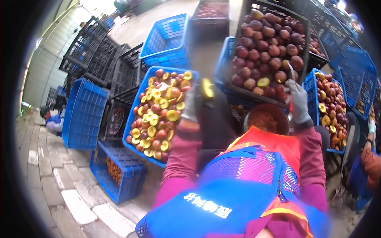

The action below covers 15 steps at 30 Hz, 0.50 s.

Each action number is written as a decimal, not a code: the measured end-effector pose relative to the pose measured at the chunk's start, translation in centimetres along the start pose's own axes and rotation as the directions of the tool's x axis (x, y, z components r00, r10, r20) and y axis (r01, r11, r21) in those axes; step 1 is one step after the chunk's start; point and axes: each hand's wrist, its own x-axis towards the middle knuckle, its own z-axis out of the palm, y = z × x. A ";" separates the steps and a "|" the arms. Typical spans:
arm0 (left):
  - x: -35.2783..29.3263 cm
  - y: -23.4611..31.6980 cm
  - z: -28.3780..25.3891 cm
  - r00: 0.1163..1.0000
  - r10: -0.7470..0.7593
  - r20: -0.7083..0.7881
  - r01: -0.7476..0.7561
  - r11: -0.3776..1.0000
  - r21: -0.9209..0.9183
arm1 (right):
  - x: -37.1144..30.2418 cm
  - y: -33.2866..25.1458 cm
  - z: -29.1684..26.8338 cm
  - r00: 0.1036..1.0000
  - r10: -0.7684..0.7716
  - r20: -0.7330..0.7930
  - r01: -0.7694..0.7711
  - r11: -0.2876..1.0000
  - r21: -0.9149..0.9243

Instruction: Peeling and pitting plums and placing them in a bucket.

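Note:
My right hand (pixel 299 102), in a grey glove, is closed round a knife with a red handle and a thin curved blade (pixel 292 72). The blade points up over a black crate (pixel 256 95) heaped with whole dark-red plum-like fruit (pixel 264 57). My left hand (pixel 192 105), also gloved, is blurred by motion at the right edge of a blue crate (pixel 129 123). That crate is full of cut fruit with yellow flesh (pixel 156 113). A blurred yellow cut piece (pixel 207 88) shows just right of my left hand; whether the fingers touch it is unclear.
A metal bowl (pixel 286 123) with reddish contents sits close before me. At right stands another blue crate of cut fruit (pixel 332 111), with a co-worker's arm (pixel 371 148) beyond. Blue crates (pixel 85 115) and stacked black crates (pixel 91 49) stand left; another person (pixel 53 119) is farther off.

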 end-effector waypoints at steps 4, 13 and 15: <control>-1.3 -4.9 -14.3 0.883 -0.354 -0.307 0.463 0.758 0.459 | -4.6 1.5 -0.8 0.984 0.157 0.084 -0.162 0.985 0.053; -5.0 -14.4 -12.7 0.789 -0.448 -0.420 0.481 0.025 0.877 | -7.6 3.5 3.1 0.946 0.214 0.243 -0.238 0.969 0.073; -2.1 -14.8 -11.3 0.821 -0.393 -0.414 0.472 0.057 0.880 | -7.4 3.1 3.6 0.951 0.202 0.232 -0.216 0.976 0.037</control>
